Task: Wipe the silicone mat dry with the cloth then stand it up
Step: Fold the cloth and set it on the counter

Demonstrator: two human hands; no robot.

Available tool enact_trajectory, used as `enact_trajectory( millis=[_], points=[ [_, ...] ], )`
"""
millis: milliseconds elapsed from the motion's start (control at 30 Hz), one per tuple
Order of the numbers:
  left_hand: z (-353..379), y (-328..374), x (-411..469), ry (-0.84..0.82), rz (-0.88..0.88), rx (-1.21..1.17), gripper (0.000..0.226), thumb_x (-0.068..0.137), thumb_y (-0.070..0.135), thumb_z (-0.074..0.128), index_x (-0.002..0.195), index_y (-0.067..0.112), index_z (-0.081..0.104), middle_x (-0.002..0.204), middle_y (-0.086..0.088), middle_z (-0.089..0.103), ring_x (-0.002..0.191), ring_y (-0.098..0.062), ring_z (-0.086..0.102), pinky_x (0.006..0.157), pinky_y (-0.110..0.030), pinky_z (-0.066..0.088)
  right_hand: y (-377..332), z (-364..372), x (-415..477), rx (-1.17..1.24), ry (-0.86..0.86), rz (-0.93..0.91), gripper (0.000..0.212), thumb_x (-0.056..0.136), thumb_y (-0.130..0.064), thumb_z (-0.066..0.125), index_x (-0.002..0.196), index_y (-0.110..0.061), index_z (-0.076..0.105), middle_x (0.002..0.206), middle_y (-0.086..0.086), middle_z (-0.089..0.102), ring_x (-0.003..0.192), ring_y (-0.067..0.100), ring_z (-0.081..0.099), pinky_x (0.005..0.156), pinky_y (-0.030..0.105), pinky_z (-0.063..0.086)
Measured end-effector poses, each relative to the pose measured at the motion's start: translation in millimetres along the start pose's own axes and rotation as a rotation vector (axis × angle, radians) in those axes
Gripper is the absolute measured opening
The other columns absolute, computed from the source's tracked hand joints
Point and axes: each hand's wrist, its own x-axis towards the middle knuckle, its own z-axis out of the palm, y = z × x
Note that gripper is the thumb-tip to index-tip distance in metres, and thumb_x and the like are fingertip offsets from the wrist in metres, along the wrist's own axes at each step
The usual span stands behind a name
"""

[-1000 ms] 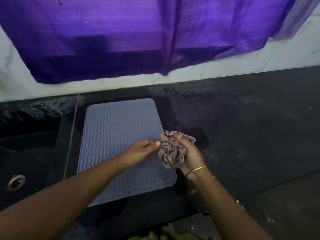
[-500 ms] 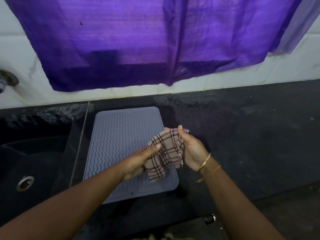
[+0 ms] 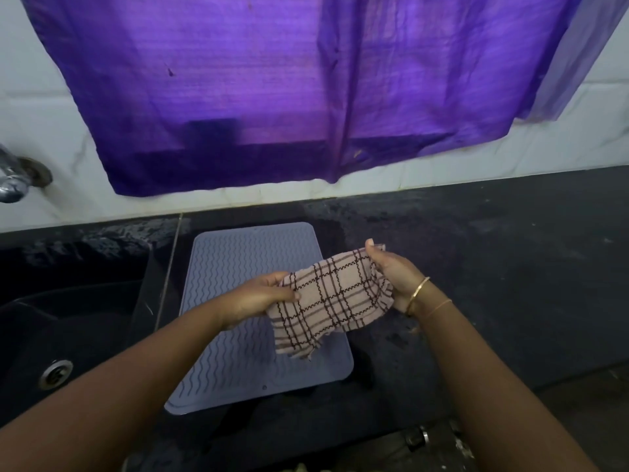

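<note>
The cloth is now pulled open and flat between both hands; a second ago it was a scrunched ball in the right hand alone, and half a second ago it was only partly opened; this likely means the person is getting a wide, flat piece ready so the wiping can start, and no wiping looks done yet. The left hand pinches the cloth's edge at 9 o'clock, with thumb and fingers closed on it; the right hand grips the edge at 2 o'clock, closed on the cloth too; a loose corner hangs down toward 6 o'clock. The silicone mat lies flat on the dark surface, just under the hands and a bit toward 8 o'clock from the cloth; it is not stood up. The cloth hangs above the mat's right side; I cannot tell if the hanging corner touches it. The sink sits at 9 o'clock from the mat, with its drain low on the left; a tap now shows at the far left edge, where a second ago none was seen, so the head seems to have tipped up a little. A purple sheet hangs on the wall at 12 o'clock.
</note>
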Motion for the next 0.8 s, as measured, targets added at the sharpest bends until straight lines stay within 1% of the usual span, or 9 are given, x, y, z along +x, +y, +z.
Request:
enact_trajectory(
  millis=[133,233,267,367,433,500,600,700,800],
  points=[
    [0,-1,9,0.22,0.016,0.155,0.03,0.088,0.021,0.065,0.117,0.02,0.058,0.118,0.001,0.064,0.111,-0.017,0.06,0.09,-0.028,0.049,-7,2,2,0.028,-0.062,-0.071,0.041,0.094,-0.041,0.046,0.095,-0.005,0.064,0.094,0.015,0.069,0.09,0.025,0.066,0.083,0.036,0.052],
    [11,-4,13,0.402,-0.106,0.193,0.063,0.082,0.027,0.072,0.137,0.018,0.041,0.138,-0.005,0.049,0.122,-0.024,0.051,0.096,-0.035,0.047,-17,8,5,-0.134,-0.08,-0.148,0.046,0.096,-0.041,0.041,0.103,-0.001,0.063,0.099,0.018,0.069,0.093,0.026,0.065,0.087,0.037,0.051],
    [14,-3,12,0.36,-0.158,0.109,0.071,0.081,0.033,0.073,0.14,0.017,0.037,0.141,-0.008,0.046,0.121,-0.026,0.053,0.097,-0.037,0.048,-20,11,7,-0.201,-0.077,-0.159,0.048,0.096,-0.042,0.041,0.106,0.0,0.062,0.104,0.02,0.068,0.096,0.028,0.065,0.09,0.04,0.05],
    [28,-2,9,0.034,-0.228,-0.258,0.086,0.071,0.055,0.066,0.143,0.017,0.035,0.145,-0.012,0.042,0.122,-0.031,0.052,0.099,-0.039,0.048,-25,18,10,-0.297,-0.086,-0.152,0.049,0.094,-0.046,0.042,0.108,-0.004,0.063,0.11,0.022,0.067,0.099,0.03,0.065,0.095,0.043,0.049],
    [39,-1,11,-0.068,-0.188,-0.422,0.083,0.067,0.061,0.059,0.137,0.021,0.041,0.141,-0.01,0.044,0.124,-0.032,0.05,0.101,-0.039,0.044,-26,22,11,-0.231,-0.137,-0.14,0.05,0.095,-0.044,0.042,0.112,-0.001,0.061,0.109,0.021,0.067,0.097,0.029,0.065,0.093,0.043,0.049],
    [48,1,17,-0.081,-0.128,-0.515,0.072,0.068,0.063,0.055,0.124,0.017,0.051,0.126,-0.007,0.056,0.115,-0.027,0.055,0.101,-0.038,0.044,-22,25,10,-0.109,-0.221,-0.089,0.051,0.096,-0.042,0.04,0.114,0.001,0.059,0.103,0.017,0.069,0.095,0.027,0.065,0.09,0.039,0.05],
    [51,6,23,-0.049,-0.068,-0.629,0.062,0.07,0.053,0.061,0.114,0.009,0.062,0.108,-0.013,0.067,0.099,-0.026,0.063,0.09,-0.039,0.052,-5,28,11,0.056,-0.317,0.034,0.051,0.095,-0.045,0.039,0.107,-0.003,0.064,0.093,0.012,0.073,0.088,0.022,0.068,0.08,0.032,0.057],
    [47,5,26,-0.06,-0.049,-0.621,0.061,0.071,0.043,0.067,0.122,0.011,0.058,0.117,-0.015,0.065,0.106,-0.029,0.063,0.09,-0.043,0.053,8,26,16,0.202,-0.331,0.12,0.054,0.091,-0.05,0.039,0.101,-0.007,0.069,0.09,0.013,0.073,0.083,0.023,0.07,0.075,0.032,0.057],
    [46,3,28,-0.083,-0.07,-0.567,0.059,0.074,0.044,0.065,0.124,0.015,0.054,0.116,-0.013,0.066,0.106,-0.03,0.065,0.086,-0.042,0.054,10,22,18,0.203,-0.312,0.153,0.061,0.092,-0.055,0.034,0.101,-0.007,0.07,0.093,0.015,0.073,0.084,0.025,0.07,0.074,0.034,0.058]
  ],
)
